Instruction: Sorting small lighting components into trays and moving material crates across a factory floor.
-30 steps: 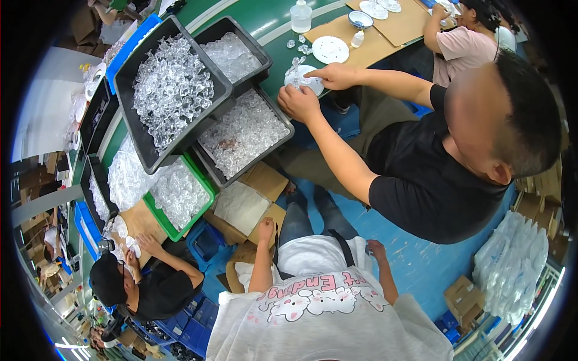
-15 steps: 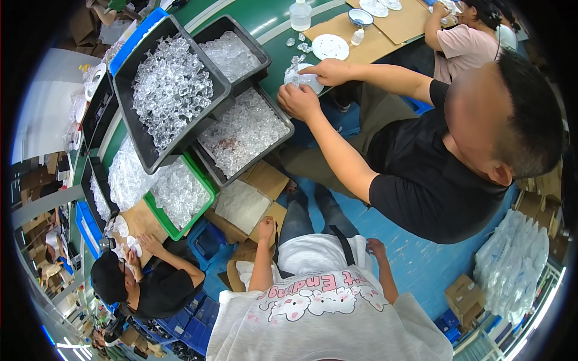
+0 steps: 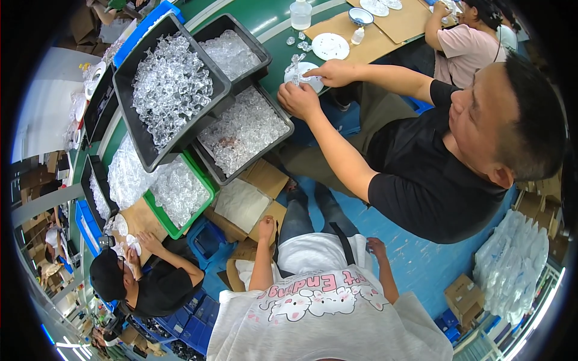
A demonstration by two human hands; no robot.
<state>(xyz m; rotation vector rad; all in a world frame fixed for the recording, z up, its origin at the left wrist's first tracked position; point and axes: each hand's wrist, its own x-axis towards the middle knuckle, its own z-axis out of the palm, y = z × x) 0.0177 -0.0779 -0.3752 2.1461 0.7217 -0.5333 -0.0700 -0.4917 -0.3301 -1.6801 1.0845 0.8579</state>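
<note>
Nearby, a carton [image 3: 264, 178] stands between hands [image 3: 267, 228] and green bin [image 3: 194, 217].

One green tray [image 3: 191, 216], two bottles [image 3: 300, 17]

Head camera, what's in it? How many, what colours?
Bench: one, green, top
Grey bins: three, dark grey, centre-left
Green bin: one, green, below those
Bits: countless, clear, in bins
Discs: at least four, white, bench
Bottles: two, clear or whitish, bench
Bowl: one, blue-white, bench
Boxes: several, brown, centre and right
Bundle: one, clear, right
Co-workers: several, black or pink tops, around
Everything farther off: too small to list
Shirt: one, light grey, bottom
Left hand: one, bare, centre
Right hand: one, bare, right
</note>
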